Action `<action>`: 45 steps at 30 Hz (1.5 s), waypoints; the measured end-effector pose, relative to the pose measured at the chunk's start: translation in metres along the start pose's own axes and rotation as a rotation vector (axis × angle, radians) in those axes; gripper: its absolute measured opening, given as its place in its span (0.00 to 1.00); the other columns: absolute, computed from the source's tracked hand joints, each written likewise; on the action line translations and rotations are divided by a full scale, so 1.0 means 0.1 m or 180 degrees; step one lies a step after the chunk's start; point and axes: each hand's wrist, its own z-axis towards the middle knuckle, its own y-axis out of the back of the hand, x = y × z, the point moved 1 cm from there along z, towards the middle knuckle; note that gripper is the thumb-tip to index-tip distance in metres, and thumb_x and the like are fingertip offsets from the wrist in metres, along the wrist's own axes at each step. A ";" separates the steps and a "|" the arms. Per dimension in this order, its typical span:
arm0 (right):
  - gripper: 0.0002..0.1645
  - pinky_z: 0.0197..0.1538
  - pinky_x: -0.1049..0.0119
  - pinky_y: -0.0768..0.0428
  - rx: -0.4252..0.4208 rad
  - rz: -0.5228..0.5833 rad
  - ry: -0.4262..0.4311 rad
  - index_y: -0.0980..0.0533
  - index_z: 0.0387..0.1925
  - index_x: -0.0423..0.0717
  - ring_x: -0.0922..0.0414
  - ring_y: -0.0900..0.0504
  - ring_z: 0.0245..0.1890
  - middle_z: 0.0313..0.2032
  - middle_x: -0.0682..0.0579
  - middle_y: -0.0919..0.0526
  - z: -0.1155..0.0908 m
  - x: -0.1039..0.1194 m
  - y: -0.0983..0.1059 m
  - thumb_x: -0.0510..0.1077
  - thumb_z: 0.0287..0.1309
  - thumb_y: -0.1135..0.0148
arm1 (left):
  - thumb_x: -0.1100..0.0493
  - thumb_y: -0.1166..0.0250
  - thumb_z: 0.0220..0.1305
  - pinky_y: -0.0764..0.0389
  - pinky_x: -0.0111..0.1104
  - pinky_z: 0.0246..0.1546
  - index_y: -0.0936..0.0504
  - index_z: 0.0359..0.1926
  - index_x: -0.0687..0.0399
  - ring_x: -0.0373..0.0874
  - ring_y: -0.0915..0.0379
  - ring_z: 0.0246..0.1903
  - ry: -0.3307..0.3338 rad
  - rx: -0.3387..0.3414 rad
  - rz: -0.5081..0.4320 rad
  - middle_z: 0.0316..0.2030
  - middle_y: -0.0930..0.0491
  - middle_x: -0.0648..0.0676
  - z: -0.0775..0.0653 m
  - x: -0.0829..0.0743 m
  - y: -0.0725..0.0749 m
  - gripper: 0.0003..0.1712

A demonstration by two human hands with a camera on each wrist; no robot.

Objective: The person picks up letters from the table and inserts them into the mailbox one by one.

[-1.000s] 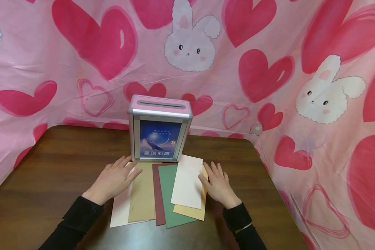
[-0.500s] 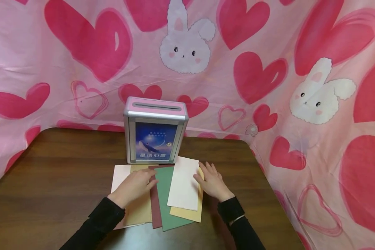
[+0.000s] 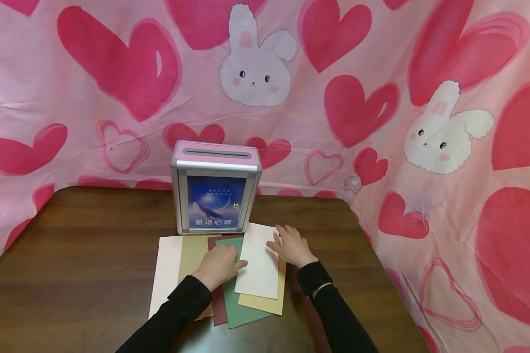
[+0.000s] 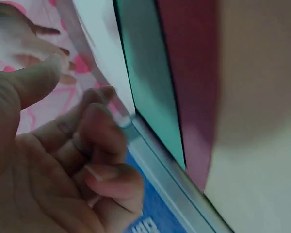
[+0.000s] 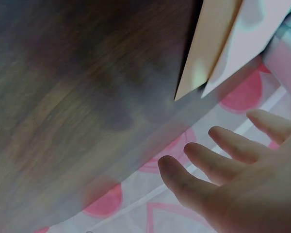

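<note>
Several flat envelopes lie fanned out in overlapping layers: white (image 3: 164, 274) at the left, then tan (image 3: 191, 260), maroon (image 3: 219, 305) and green (image 3: 245, 314), with pale yellow (image 3: 270, 305) under another white one (image 3: 258, 267) at the right. My left hand (image 3: 220, 264) hovers over the maroon and green envelopes, its thumb toward the right-hand white one. In the left wrist view, that hand (image 4: 63, 160) has loosely curled fingers and holds nothing. Over the right edge of the fan is my right hand (image 3: 291, 246). Its fingers (image 5: 228, 145) are spread and relaxed, with nothing in them.
Right behind the envelopes stands a box (image 3: 253, 196) with a silver frame, a pink slotted top and a blue picture panel with a small lock. The dark wooden table (image 3: 84, 264) ends at a pink heart-and-rabbit cloth (image 3: 300, 122).
My left hand has moved right, from the left-hand white and tan envelopes to above the maroon and green ones, its fingers curling more. My right hand stays near the fan's right edge.
</note>
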 end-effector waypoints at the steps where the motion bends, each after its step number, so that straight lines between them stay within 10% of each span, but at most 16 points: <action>1: 0.41 0.62 0.30 0.39 -0.0013 -0.0015 0.0004 0.37 0.67 0.44 0.37 0.41 0.65 0.66 0.36 0.35 0.02 0.01 0.00 0.61 0.59 0.43 | 0.46 0.32 0.55 0.38 0.33 0.15 0.20 0.22 0.58 0.44 0.37 0.15 0.0069 0.0012 0.0044 0.12 0.37 0.50 0.02 -0.02 -0.03 0.19; 11: 0.39 0.57 0.32 0.36 -0.0134 -0.0014 -0.0470 0.27 0.56 0.39 0.38 0.31 0.56 0.56 0.38 0.23 0.24 0.11 -0.02 0.64 0.53 0.38 | 0.36 0.33 0.50 0.17 0.44 0.21 0.17 0.26 0.62 0.49 0.27 0.18 0.0609 0.0092 0.0424 0.17 0.23 0.56 0.04 -0.20 -0.20 0.30; 21: 0.41 0.54 0.33 0.33 -0.0022 0.0008 -0.0899 0.25 0.51 0.39 0.37 0.28 0.52 0.52 0.37 0.21 0.44 0.09 -0.06 0.67 0.47 0.35 | 0.38 0.27 0.41 0.17 0.45 0.22 0.19 0.25 0.62 0.51 0.23 0.21 0.0647 0.0040 0.0471 0.21 0.21 0.56 0.11 -0.21 -0.28 0.29; 31: 0.57 0.60 0.41 0.29 0.0040 0.0782 -0.0959 0.45 0.66 0.31 0.38 0.31 0.58 0.60 0.32 0.30 0.49 -0.03 0.03 0.61 0.45 0.30 | 0.41 0.26 0.41 0.20 0.45 0.25 0.20 0.28 0.62 0.48 0.29 0.20 0.0651 0.0182 -0.0014 0.18 0.26 0.53 0.18 -0.09 -0.25 0.28; 39: 0.38 0.53 0.44 0.23 0.0008 0.1369 -0.0674 0.31 0.53 0.31 0.42 0.26 0.47 0.48 0.35 0.23 0.42 0.00 0.11 0.56 0.52 0.33 | 0.44 0.27 0.45 0.23 0.45 0.26 0.19 0.38 0.57 0.47 0.29 0.24 0.0595 0.0335 -0.0180 0.24 0.22 0.54 0.17 -0.03 -0.14 0.26; 45: 0.19 0.43 0.52 0.22 -0.0195 0.1944 -0.0699 0.25 0.39 0.32 0.49 0.24 0.34 0.33 0.41 0.22 0.19 -0.19 0.21 0.47 0.58 0.36 | 0.48 0.30 0.51 0.27 0.38 0.22 0.19 0.36 0.54 0.44 0.30 0.22 0.0159 0.0367 -0.0560 0.24 0.21 0.51 0.15 -0.12 -0.20 0.17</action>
